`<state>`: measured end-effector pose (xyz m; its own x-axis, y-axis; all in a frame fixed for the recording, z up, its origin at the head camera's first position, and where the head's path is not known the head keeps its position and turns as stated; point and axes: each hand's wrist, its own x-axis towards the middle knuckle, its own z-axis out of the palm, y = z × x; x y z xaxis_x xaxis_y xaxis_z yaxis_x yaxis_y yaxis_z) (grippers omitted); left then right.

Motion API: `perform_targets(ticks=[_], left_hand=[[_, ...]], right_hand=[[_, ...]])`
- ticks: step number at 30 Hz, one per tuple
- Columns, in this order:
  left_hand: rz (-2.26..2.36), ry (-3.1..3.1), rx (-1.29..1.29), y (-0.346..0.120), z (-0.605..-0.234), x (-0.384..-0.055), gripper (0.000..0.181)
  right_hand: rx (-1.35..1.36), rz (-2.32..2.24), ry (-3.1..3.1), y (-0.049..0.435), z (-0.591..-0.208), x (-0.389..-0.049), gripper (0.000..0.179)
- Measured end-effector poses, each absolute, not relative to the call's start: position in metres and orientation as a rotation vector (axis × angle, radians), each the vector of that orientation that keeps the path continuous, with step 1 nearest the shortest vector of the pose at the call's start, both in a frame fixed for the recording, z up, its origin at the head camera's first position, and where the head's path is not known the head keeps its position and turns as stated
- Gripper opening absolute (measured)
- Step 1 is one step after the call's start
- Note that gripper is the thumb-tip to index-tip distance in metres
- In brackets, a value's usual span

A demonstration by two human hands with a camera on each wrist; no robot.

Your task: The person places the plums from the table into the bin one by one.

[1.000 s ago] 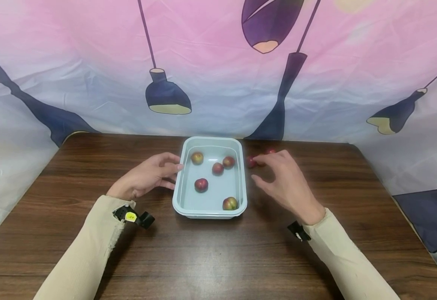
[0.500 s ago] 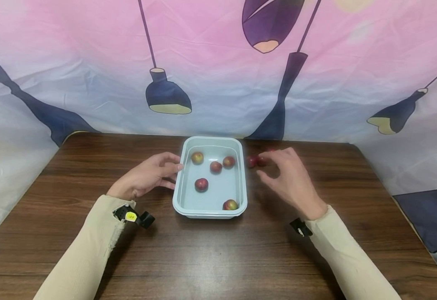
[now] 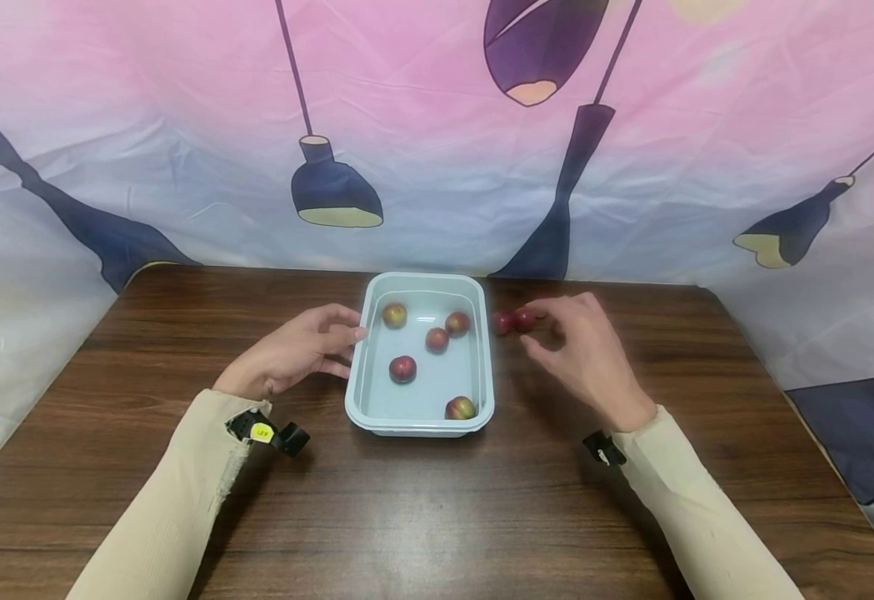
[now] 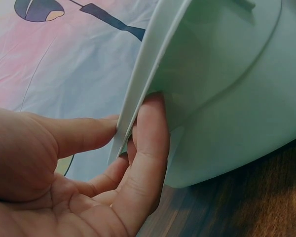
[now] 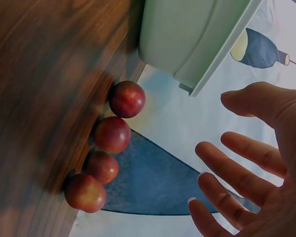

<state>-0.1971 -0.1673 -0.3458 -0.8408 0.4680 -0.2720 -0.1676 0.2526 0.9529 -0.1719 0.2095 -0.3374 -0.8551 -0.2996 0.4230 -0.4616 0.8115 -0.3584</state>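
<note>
A pale blue-green plastic basin (image 3: 422, 421) holds several plums, among them a red plum (image 3: 402, 369) and a yellowish one (image 3: 395, 315). My left hand (image 3: 309, 346) pinches its left rim, thumb on the upper side and fingers beneath, as the left wrist view shows. Right of the basin, my right hand (image 3: 575, 354) hovers with fingers spread and nothing between them. Loose plums lie close to it; the right wrist view has several in a line, from a dark red plum (image 5: 128, 99) near the basin to a lighter one (image 5: 85, 193). In the head view my right hand hides some of them.
The dark wooden table (image 3: 407, 517) carries everything. Behind its far edge hangs a pink and blue cloth (image 3: 437, 167) printed with lamps. Each sleeve cuff carries a black strap.
My right hand has shifted right, uncovering more of the loose plums beside the basin. One plum inside the basin has rocked slightly. The left hand keeps its place on the rim.
</note>
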Motion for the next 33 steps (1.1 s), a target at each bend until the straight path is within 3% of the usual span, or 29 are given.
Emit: perform_targets(ticks=[33], left_hand=[[1.617,2.021,0.284,-0.168,-0.346,-0.197,0.050]], right_hand=[[0.510,0.665,-2.654,0.230,-0.349,-0.188,0.034]])
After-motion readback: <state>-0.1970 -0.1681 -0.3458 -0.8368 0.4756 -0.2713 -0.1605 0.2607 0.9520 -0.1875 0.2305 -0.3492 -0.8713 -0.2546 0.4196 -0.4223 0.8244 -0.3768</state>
